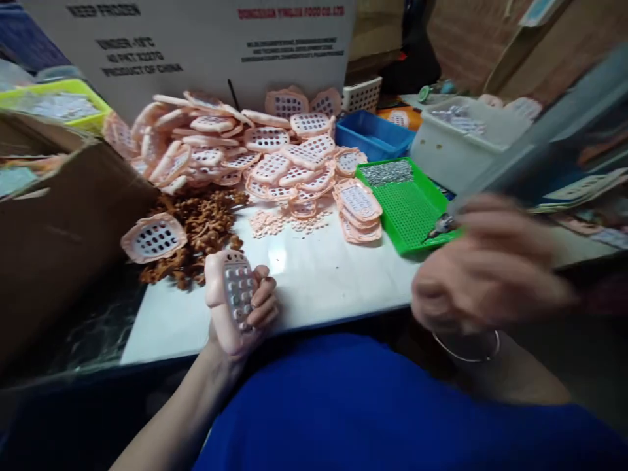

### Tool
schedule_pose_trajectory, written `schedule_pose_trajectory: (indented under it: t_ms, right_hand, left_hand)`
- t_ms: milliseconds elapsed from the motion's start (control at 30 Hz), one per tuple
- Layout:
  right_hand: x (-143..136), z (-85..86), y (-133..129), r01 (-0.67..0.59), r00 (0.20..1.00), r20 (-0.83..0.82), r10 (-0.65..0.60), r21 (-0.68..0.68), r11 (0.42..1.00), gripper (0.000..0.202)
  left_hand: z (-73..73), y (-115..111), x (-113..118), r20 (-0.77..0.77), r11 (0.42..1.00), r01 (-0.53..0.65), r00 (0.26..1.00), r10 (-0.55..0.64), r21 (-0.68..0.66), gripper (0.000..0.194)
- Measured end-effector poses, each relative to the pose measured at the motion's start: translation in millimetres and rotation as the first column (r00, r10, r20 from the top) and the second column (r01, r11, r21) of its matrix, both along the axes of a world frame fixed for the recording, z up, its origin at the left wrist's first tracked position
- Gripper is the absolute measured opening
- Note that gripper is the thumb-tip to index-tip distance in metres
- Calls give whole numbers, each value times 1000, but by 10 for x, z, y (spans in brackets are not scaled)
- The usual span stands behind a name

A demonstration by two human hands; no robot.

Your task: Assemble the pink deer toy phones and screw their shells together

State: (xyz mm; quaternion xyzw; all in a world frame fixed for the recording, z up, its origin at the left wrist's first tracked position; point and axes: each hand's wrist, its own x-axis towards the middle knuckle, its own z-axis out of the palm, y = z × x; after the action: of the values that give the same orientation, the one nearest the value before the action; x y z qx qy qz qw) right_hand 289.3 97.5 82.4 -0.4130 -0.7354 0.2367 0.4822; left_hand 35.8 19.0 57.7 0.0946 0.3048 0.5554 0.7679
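My left hand (265,302) is closed around a pink toy phone (216,280), holding it tilted above the table's front edge. The phone's grey keypad with pale buttons faces up. On the right, my right hand (483,268), smeared by motion, grips a long grey electric screwdriver (530,140). Its metal tip points down at the near right corner of a green tray (407,219); contact with the tray cannot be made out. Small silver screws (390,172) lie at that tray's far end.
Pink phone shells (275,163) are heaped at the back, before a white carton (206,39). Brown figure-like pieces (203,222) and tiny pink parts (269,224) lie nearer. Stacked shells (360,206), a blue bin (373,134), a white bin (456,150) and a cardboard box (63,248) flank them.
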Motion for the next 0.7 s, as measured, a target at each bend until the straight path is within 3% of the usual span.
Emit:
schedule_pose_trajectory:
  t_ms: [67, 100, 167, 233, 300, 367, 467, 533, 600, 633, 700]
  right_hand:
    - [-301, -67, -63, -312, 945, -3, 327, 290, 905, 33]
    - [-470, -94, -60, -403, 910, 17, 415, 283, 871, 39]
    - [-780, -142, 18, -587, 809, 17, 587, 74, 806, 56]
    - [-994, -183, 144, -760, 644, -75, 762, -183, 624, 60]
    - [-1097, -207, 246, -842, 506, -215, 835, -332, 425, 48]
    - [-1127, -210, 284, -872, 443, -320, 838, -373, 318, 32]
    - [-1150, -190, 248, -865, 458, -356, 815, -391, 315, 23]
    - [-1200, -174, 201, -829, 526, -313, 791, -395, 396, 22]
    - [-1277, -156, 159, -787, 586, -239, 774, -397, 472, 26]
    - [-1316, -144, 142, -775, 596, -216, 773, -408, 483, 25]
    - [-1364, -116, 116, -769, 588, -211, 781, -447, 458, 27]
  left_hand:
    - [-20, -57, -10, -19, 994, 78, 997, -77, 74, 43]
    - [-25, -71, 6, -38, 987, 130, 991, -127, 92, 46]
    - [-33, -84, 43, -77, 971, 223, 973, -217, 87, 46]
    - [-53, -99, 48, -110, 961, 270, 959, -263, 59, 39]
    - [-87, -139, 8, -187, 970, 241, 954, -234, 16, 30]
    - [-119, -208, -61, -345, 986, 160, 924, -163, -38, 31]
    - [-113, -343, -158, -533, 996, 45, 843, -76, -71, 54]
    - [-71, -427, -211, -601, 1000, 15, 799, -26, -23, 71]
    - [-29, -491, -280, -660, 999, -30, 749, 48, 38, 68]
    - [-17, -518, -328, -656, 997, -61, 750, 78, 49, 64]
    - [-17, -570, -459, -543, 993, -122, 834, 100, -5, 51]
